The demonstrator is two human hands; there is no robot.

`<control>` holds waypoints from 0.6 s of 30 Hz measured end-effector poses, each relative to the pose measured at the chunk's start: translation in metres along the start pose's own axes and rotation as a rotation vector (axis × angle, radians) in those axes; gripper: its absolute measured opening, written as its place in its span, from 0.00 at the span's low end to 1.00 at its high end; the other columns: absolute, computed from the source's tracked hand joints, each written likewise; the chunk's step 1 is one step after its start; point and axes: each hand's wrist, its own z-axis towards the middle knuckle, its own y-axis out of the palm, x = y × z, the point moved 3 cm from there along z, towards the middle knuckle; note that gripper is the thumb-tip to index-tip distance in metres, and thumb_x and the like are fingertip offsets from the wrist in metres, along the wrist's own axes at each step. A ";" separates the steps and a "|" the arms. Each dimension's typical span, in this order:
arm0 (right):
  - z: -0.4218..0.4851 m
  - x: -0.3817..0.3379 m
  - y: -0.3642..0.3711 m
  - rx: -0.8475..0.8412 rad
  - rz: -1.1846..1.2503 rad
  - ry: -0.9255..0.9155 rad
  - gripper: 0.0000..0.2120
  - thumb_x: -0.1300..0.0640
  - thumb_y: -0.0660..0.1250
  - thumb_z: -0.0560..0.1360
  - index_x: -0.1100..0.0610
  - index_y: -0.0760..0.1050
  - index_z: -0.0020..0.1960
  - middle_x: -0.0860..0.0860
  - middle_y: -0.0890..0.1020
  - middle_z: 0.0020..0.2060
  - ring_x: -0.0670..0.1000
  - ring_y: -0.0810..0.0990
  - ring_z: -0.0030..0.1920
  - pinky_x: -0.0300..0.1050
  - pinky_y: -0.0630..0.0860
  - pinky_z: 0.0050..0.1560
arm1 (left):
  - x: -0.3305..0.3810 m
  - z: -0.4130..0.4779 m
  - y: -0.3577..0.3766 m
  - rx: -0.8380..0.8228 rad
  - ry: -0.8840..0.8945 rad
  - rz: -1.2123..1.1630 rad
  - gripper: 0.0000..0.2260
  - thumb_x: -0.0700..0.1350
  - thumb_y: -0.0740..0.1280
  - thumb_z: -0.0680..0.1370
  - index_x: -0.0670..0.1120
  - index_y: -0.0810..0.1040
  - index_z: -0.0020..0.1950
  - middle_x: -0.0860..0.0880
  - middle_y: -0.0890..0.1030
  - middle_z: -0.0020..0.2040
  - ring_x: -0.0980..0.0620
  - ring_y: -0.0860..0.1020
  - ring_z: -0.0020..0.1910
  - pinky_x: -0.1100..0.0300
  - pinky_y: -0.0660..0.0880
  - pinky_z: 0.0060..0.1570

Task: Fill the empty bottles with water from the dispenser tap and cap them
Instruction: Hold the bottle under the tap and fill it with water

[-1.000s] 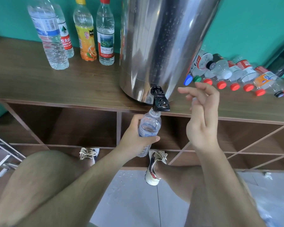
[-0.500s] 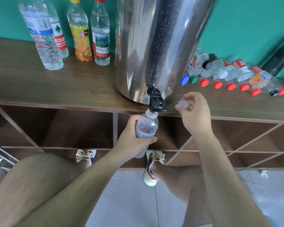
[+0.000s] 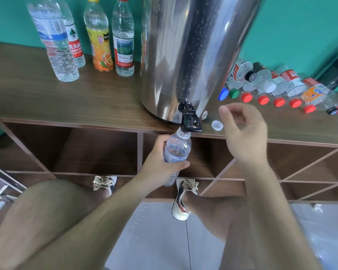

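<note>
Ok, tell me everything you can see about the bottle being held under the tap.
The bottle is small, clear plastic, ribbed lower down, with a blue and white label round its middle. It is uncapped, its open neck just under the black tap. It leans slightly, neck toward the right. The left hand grips its middle, thumb across the label. Its water level cannot be told.
</note>
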 end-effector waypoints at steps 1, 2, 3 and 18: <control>-0.004 -0.021 -0.005 -0.027 0.034 -0.066 0.03 0.50 0.71 0.81 0.49 0.81 0.51 0.44 0.83 0.47 0.43 0.81 0.50 0.39 0.76 0.55 | 0.000 0.000 0.000 -0.002 0.001 -0.002 0.32 0.47 0.80 0.72 0.61 0.65 0.67 0.65 0.79 0.54 0.69 0.78 0.55 0.71 0.73 0.47; -0.009 -0.041 -0.008 -0.089 0.045 -0.129 0.04 0.49 0.72 0.81 0.49 0.81 0.51 0.45 0.83 0.46 0.44 0.81 0.48 0.37 0.75 0.52 | 0.001 0.000 0.000 -0.002 0.004 -0.002 0.32 0.47 0.80 0.72 0.61 0.65 0.67 0.64 0.78 0.55 0.69 0.78 0.55 0.71 0.74 0.47; -0.014 -0.058 -0.009 -0.164 0.030 -0.177 0.07 0.47 0.73 0.79 0.50 0.81 0.51 0.46 0.83 0.47 0.45 0.81 0.48 0.36 0.74 0.51 | 0.001 0.001 0.001 0.003 0.008 -0.006 0.33 0.47 0.81 0.71 0.60 0.65 0.68 0.63 0.78 0.56 0.69 0.78 0.55 0.71 0.74 0.47; -0.022 -0.077 0.003 -0.303 -0.181 -0.256 0.05 0.59 0.77 0.73 0.55 0.82 0.44 0.50 0.82 0.42 0.48 0.76 0.44 0.36 0.72 0.45 | 0.002 0.003 0.002 0.008 0.036 0.032 0.33 0.47 0.80 0.72 0.59 0.64 0.69 0.63 0.76 0.58 0.67 0.77 0.56 0.74 0.74 0.49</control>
